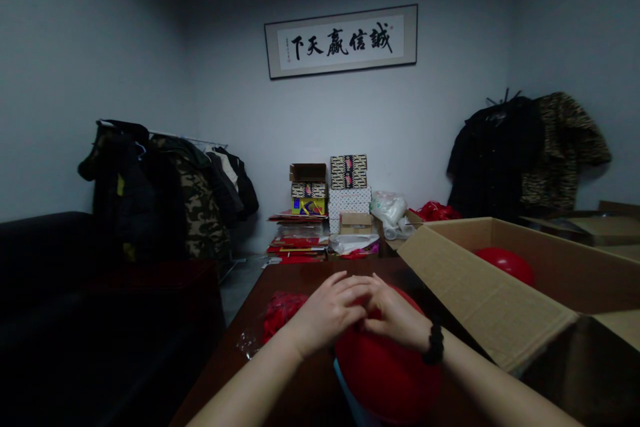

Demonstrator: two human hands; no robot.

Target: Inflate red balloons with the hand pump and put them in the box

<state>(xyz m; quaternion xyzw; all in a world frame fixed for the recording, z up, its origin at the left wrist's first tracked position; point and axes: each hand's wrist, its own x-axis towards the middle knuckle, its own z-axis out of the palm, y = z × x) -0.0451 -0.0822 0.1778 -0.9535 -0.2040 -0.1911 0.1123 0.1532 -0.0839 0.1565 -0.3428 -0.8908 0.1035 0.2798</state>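
A large red balloon (pixel 387 373) is below my hands, over the dark brown table, with a light blue object (pixel 350 393) partly hidden under it. My left hand (pixel 337 307) and my right hand (pixel 393 313) meet at the balloon's upper side, fingers bent and pressed together. Whatever lies between the fingertips is too small to make out; the balloon's neck is hidden. A black band circles my right wrist. Left of my left hand lies a clear bag of red pieces (pixel 283 312).
An open cardboard box (pixel 490 293) on the right holds another red balloon (pixel 506 265). Stacked boxes (pixel 349 200) and a white plastic bag (pixel 390 210) stand beyond the table. Coats hang at both sides, and a dark sofa (pixel 50 267) is at left.
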